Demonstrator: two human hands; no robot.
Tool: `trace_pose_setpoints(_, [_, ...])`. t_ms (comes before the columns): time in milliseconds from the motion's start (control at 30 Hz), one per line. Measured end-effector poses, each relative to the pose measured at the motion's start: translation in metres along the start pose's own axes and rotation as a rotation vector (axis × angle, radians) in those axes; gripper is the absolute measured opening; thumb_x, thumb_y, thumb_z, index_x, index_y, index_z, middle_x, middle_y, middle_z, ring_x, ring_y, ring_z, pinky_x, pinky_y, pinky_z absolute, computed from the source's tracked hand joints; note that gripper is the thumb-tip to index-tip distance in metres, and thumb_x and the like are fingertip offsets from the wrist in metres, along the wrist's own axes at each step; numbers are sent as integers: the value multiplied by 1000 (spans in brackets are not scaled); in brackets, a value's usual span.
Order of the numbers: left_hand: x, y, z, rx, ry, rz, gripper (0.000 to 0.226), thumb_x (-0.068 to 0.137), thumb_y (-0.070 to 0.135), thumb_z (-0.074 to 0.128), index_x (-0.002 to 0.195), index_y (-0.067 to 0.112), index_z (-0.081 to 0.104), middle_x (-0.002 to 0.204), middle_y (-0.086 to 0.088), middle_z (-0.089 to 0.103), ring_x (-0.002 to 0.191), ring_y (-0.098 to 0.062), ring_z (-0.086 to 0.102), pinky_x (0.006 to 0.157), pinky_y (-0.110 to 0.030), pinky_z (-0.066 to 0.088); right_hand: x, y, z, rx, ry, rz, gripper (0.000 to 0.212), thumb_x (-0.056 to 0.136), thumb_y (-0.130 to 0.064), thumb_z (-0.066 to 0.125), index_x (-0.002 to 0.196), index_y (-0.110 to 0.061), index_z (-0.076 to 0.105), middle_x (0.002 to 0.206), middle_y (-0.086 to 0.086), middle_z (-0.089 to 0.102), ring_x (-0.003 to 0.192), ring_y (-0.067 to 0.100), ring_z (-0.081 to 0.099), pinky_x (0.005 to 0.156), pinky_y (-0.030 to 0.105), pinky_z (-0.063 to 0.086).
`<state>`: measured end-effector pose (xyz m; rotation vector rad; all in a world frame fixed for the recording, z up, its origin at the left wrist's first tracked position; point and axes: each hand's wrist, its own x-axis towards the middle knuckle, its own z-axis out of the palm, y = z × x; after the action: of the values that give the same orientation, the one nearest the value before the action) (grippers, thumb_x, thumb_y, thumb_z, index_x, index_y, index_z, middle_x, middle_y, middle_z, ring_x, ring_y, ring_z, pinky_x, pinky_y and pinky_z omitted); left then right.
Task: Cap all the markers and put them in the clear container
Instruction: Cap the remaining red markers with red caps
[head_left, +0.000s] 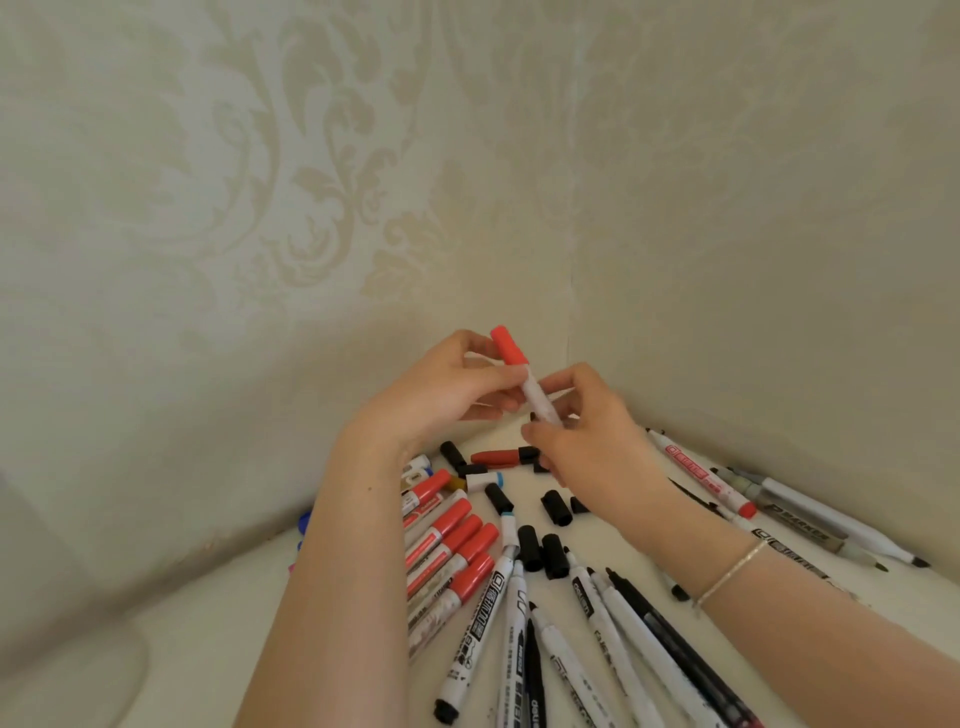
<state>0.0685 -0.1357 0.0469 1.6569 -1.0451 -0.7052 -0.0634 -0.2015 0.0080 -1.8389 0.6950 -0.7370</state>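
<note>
We hold the white plastic marker with red cap (522, 376) in both hands: left hand (447, 389) closed at ten o'clock, right hand (592, 431) closed at four o'clock, above the white worktop (613, 499).

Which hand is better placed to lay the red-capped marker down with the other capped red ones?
Probably the left hand. It grips the red-capped marker near its cap, and the row of capped red markers lies beside the left forearm. The right hand sits farther from them.
</note>
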Motion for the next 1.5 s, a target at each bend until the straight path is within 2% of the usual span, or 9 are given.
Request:
trace_pose_setpoints(200, [-11,7,-18,76,124,42,21,88,14,68,105,7,58,89,-9,75,81,-19,73,82,-35,59,-1,-12,-11,0,-363,-50,37,91,-13,60,125,-25,49,114,-2,62,101,12,63,81,19,50])
trace_pose_setpoints(367, [-18,6,-28,687,-104,-323,19,78,16,79,91,13,66,80,-1,72,70,-10,68,74,-26,54,19,-7,-47,-156,-62,51,24,90,-11,57,108,-25,62,104,-1,67,95,26,65,92,44,52])
trace_pose_setpoints(533, [-8,-16,-22,886,-293,-662,36,72,21,84,103,9,71,93,0,75,96,-15,70,95,-32,50,27,14,-61,-351,-80,132,23,89,-10,56,105,-24,63,109,-1,63,93,16,62,85,32,52])
trace_pose_setpoints(767, [4,-30,-12,1162,-303,-724,54,65,35,87,110,13,69,113,-2,69,104,-20,65,95,-34,51,30,28,-81,-397,-30,161,19,90,-10,53,103,-20,63,101,3,63,86,17,60,70,26,48])
trace_pose_setpoints(1000, [2,-30,-15,1180,-311,-767,59,66,34,86,117,12,66,112,-1,68,105,-20,64,91,-31,50,41,37,-110,-450,70,239,24,87,1,49,99,-14,63,93,9,65,87,25,65,83,42,55])
trace_pose_setpoints(1100, [5,-32,-17,1072,-344,-800,24,70,31,84,84,19,68,77,6,65,74,-12,61,79,-25,48,44,43,-118,-517,76,262,25,87,2,44,98,-14,60,98,10,64,94,28,62,86,42,53])
trace_pose_setpoints(1200, [8,-34,-15,1033,-341,-770,23,76,29,80,71,18,61,69,5,61,70,-13,56,75,-24,44,45,51,-120,-604,41,271,24,87,-1,46,103,-11,61,89,7,62,83,23,60,69,31,51])
trace_pose_setpoints(1333, [7,-33,-20,1103,-319,-803,17,76,29,80,78,17,68,81,3,70,79,-17,61,81,-26,49,42,59,-116,-755,-25,282,21,90,-7,47,106,-11,61,99,6,61,68,16,52,52,23,39])
trace_pose_setpoints(1500, [7,-35,-24,1179,-245,-759,33,75,21,80,105,10,71,110,-4,71,106,-19,67,96,-33,52,42,64,-109,-899,-44,295,21,87,-10,53,105,-16,64,113,8,64,103,24,59,83,28,48])
